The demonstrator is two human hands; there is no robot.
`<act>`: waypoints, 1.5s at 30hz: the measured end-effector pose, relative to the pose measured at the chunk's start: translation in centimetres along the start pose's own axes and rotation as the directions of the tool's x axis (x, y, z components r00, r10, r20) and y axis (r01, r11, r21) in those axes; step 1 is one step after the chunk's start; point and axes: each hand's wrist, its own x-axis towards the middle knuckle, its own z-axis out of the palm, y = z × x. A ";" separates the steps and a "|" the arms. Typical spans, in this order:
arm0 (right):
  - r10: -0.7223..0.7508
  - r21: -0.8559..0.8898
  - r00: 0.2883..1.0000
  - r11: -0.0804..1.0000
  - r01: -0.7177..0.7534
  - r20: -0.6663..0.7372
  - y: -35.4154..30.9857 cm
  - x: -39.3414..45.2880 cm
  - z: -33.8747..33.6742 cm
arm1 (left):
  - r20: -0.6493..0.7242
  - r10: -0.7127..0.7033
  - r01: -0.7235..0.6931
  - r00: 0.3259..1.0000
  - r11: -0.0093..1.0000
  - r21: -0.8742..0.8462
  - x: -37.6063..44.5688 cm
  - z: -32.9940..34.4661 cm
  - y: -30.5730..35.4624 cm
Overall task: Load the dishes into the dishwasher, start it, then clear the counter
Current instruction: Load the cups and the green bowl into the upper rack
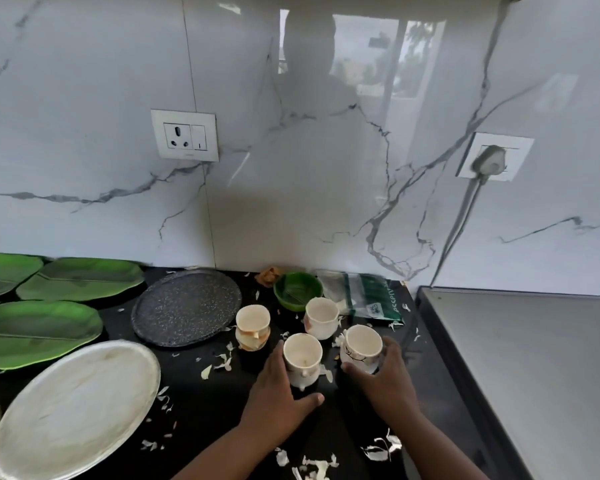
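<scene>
We see four white cups clustered on the black desk [201,403], and we take the front-middle cup [302,358] as our landmark. Our left hand [278,393] is against its left side, fingers [277,355] reaching up along the wall and the thumb spread out across the desk below the cup; the fingers are apart, and we cannot tell whether they truly clamp the cup. Just to the right of the landmark stands a second cup [361,344], and our right hand [388,372] curls around it, fingers on its far right side and thumb at its near base, clamped on it.

Behind the landmark sits a third cup [322,317], and behind and to the left a fourth cup [253,327], stained and smeared on its outside. Further behind the landmark, by the wall, is a small green bowl [297,289], with a clear and green packet [371,299] to its right.

Left of the landmark lies a dark speckled round plate [184,306]. Nearer to us and further left lies a large silver plate [73,410]. Beyond that, far left of the landmark, are green leaf-shaped plates [35,327]. White peel scraps [222,362] are scattered over the desk around the landmark. To the far right of it is a grey flat-topped appliance [534,358]. On the marble wall [84,81] above are a socket [185,135] and a plugged-in socket [492,157].
</scene>
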 end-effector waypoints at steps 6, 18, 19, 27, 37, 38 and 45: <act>0.045 0.042 0.999 0.998 -0.045 0.001 -0.1 0.8 -0.3 | -0.176 -0.016 0.003 0.984 0.997 -0.079 1.1 1.4 0.4; 0.203 0.964 0.964 0.167 -0.206 0.170 0.2 -9.1 -11.3 | -0.086 0.159 -0.178 0.983 0.753 -0.634 -5.0 2.6 5.4; 0.224 0.982 0.964 0.087 -0.166 0.143 0.6 -10.5 -12.9 | -0.054 0.188 -0.175 0.981 0.717 -0.674 -5.5 3.2 6.5; 0.452 0.999 0.892 -0.044 0.005 0.016 9.1 -19.2 -23.7 | 0.235 0.344 -0.022 0.909 0.603 -0.798 -11.4 10.3 15.5; 0.689 0.980 0.713 -0.200 0.014 0.130 25.8 -30.1 -34.0 | 0.549 0.465 -0.079 0.694 0.808 -0.584 -22.3 26.5 26.7; 0.717 0.977 0.682 -0.212 0.014 0.146 27.7 -31.2 -35.0 | 0.591 0.461 -0.100 0.662 0.835 -0.541 -23.8 28.8 27.5; 0.861 0.977 0.463 -0.188 -0.097 0.211 37.9 -36.0 -37.0 | 0.823 0.277 -0.346 0.495 0.932 -0.106 -28.2 40.4 26.9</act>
